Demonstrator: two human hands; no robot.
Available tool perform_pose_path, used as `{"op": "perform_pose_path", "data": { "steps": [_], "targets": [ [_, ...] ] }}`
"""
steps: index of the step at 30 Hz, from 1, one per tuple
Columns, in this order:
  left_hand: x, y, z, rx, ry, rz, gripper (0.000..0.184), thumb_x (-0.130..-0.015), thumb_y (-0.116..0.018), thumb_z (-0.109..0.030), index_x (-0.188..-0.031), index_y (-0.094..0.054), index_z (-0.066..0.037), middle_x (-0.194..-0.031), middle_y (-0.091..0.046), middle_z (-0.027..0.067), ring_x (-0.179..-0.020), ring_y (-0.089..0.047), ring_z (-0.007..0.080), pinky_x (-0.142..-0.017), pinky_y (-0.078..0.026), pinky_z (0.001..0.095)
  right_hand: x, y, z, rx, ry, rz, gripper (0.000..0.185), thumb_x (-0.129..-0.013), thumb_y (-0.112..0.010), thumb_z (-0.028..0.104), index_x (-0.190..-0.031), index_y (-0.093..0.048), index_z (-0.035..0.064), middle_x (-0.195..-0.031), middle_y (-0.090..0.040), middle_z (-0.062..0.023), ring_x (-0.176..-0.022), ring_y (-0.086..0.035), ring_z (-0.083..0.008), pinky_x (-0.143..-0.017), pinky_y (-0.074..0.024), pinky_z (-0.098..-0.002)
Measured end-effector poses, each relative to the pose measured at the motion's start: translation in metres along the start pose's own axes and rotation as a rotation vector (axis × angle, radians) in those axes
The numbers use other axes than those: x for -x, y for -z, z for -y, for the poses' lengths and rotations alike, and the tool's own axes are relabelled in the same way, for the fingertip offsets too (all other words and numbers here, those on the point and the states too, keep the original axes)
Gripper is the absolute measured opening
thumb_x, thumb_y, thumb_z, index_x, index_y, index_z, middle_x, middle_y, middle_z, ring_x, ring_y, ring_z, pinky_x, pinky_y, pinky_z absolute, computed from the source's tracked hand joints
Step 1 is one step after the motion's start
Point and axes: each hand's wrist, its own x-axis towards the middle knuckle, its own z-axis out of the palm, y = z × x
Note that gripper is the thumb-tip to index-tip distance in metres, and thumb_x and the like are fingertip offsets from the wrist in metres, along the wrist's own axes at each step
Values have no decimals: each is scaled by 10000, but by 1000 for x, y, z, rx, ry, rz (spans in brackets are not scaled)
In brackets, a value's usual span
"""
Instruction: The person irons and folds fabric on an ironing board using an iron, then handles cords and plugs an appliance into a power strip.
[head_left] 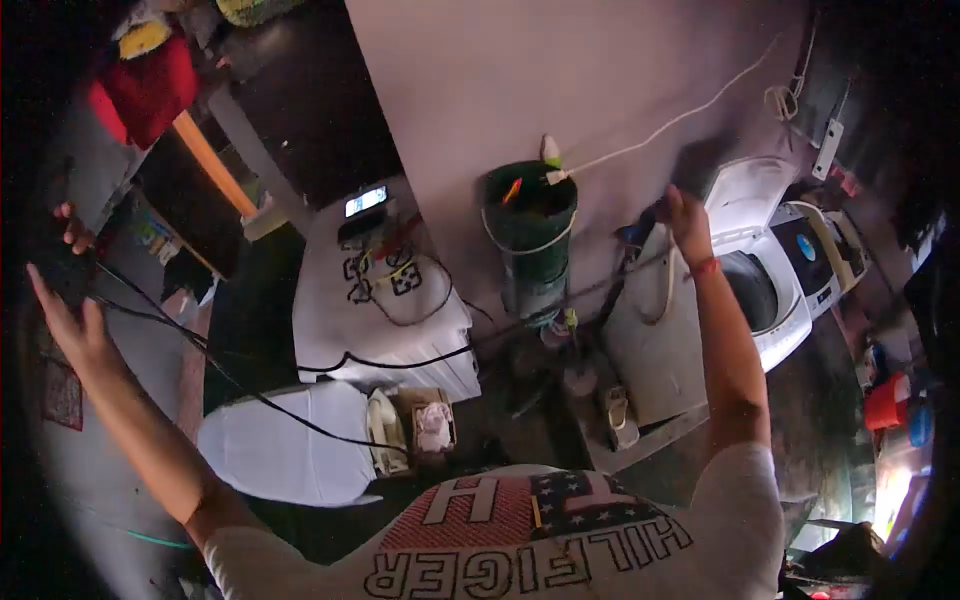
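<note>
My left hand (75, 325) is at the far left with fingers apart, beside dark cables. Another person's hand (74, 230) shows just above it, partly lost in shadow. My right hand (688, 228), with a red band at the wrist, is raised in front of the pinkish wall, its fingers closed round a black cable (410, 365). This cable runs from the left side across a white box-like surface (325, 290) and up to my right hand. A second dark cable (270, 400) slants down over a pale oval seat (290, 445).
A washing machine (655, 335) with a raised lid stands at the right. A dark green bucket (530, 225) is by the wall. A lit phone (366, 201) lies on the white surface, and a small cardboard box (407, 408) is below it. A white cord (650, 143) crosses the wall.
</note>
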Motion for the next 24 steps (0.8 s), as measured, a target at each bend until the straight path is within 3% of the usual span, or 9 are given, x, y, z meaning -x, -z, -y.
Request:
{"op": "perform_pose_path", "data": {
  "steps": [4,6,8,11,14,16,19,22,24],
  "targets": [
    [14,-53,51,-131,-177,-27,432,-912,-379,-198,-1260,-315,50,-1215,-401,184,-906,-424,170,-839,-358,268,-85,-40,129,247,550,-204,263,-886,-533,215,-799,-590,-28,-813,-592,-198,-743,-586,-291,-657,-458,-387],
    [21,-73,64,-154,-228,44,421,-925,-391,-245,-1235,-345,35,-1186,-419,166,-869,-431,159,-784,-383,263,-126,-80,135,-62,693,-180,218,-857,-553,181,-787,-593,-22,-785,-582,-196,-762,-567,-340,-700,-461,-392],
    [23,-71,71,259,87,-28,426,-933,-405,-302,-1206,-376,24,-1150,-439,146,-824,-436,146,-718,-405,258,-130,-113,166,-69,665,3,151,-832,-565,143,-798,-607,2,-783,-578,-186,-758,-561,-341,-708,-459,-401],
    [28,-84,77,539,397,-211,481,-932,-405,-411,-1144,-426,20,-1080,-478,116,-744,-438,130,-611,-414,245,-130,-155,174,-30,726,376,116,-775,-564,17,-881,-578,-27,-815,-555,-101,-719,-547,-193,-667,-452,-332],
    [39,-98,76,523,456,-286,503,-950,-329,-433,-1139,-433,22,-1068,-488,115,-730,-437,126,-611,-410,243,-131,-209,151,121,888,569,108,-766,-587,121,-836,-623,48,-809,-584,-174,-850,-575,-335,-734,-469,-402],
    [47,-112,73,416,461,-363,518,-952,-305,-444,-1141,-433,22,-1065,-491,116,-727,-441,126,-609,-413,250,-124,-235,134,554,661,852,185,-743,-597,122,-921,-604,75,-940,-572,-166,-937,-564,-334,-787,-474,-407],
    [59,-125,68,375,479,-373,551,-951,-267,-475,-1129,-444,15,-1051,-501,120,-691,-460,140,-595,-432,277,-112,-254,109,587,948,995,300,-744,-594,133,-1043,-578,120,-1141,-514,-163,-1015,-540,-337,-838,-470,-436],
    [74,-138,70,473,529,-363,577,-933,-273,-522,-1111,-457,-4,-1028,-520,126,-661,-509,168,-607,-478,320,-119,-253,91,273,929,980,294,-765,-565,139,-1058,-584,125,-1225,-469,-148,-1058,-517,-334,-869,-449,-465],
    [79,-156,76,437,582,-385,613,-914,-276,-559,-1118,-457,-9,-1023,-525,130,-693,-538,184,-628,-490,338,-122,-269,62,109,755,877,196,-724,-567,86,-919,-582,80,-1046,-519,-137,-990,-520,-332,-811,-453,-440]
  ]
}}
